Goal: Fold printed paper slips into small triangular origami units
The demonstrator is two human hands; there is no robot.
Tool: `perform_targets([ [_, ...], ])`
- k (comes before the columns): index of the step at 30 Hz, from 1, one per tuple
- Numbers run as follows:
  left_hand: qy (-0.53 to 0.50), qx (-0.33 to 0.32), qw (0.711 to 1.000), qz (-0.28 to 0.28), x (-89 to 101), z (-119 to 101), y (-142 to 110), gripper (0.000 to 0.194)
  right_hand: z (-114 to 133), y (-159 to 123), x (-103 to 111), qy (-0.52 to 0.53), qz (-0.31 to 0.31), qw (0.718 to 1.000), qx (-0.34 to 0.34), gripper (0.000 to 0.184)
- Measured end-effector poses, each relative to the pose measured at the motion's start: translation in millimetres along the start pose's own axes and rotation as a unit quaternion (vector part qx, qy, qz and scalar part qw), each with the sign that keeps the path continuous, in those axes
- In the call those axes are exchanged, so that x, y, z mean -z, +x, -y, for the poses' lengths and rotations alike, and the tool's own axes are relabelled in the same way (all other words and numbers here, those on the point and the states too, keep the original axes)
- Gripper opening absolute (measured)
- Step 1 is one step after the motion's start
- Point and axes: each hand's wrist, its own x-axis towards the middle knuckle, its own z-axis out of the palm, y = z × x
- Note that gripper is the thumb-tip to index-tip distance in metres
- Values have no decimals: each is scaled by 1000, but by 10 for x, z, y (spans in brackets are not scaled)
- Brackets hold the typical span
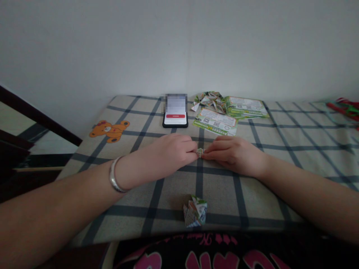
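Observation:
Between my two hands is a small folded piece of paper, pale with a greenish tint, mostly hidden by the fingers. My left hand, with a silver bangle at the wrist, pinches its left end. On the other end the fingers of my right hand are closed. Both hands rest low over the checked tablecloth. Nearer to me, by the table's front edge, stands a folded paper piece made of printed leaflet paper, with several pointed flaps.
A phone with a lit screen lies near the wall. To its right are folded paper pieces, a printed leaflet and a leaflet stack. A bear cutout is on the left, a red and green item far right.

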Motion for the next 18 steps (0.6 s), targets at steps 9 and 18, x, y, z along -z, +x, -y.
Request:
perform_targets([
  [9, -32, 5, 999, 38, 67, 12, -15, 18, -8, -21, 27, 21, 5, 1000, -11, 23],
  [18, -26, 23, 996, 81, 142, 4, -35, 21, -36, -68, 106, 7, 36, 999, -29, 18],
])
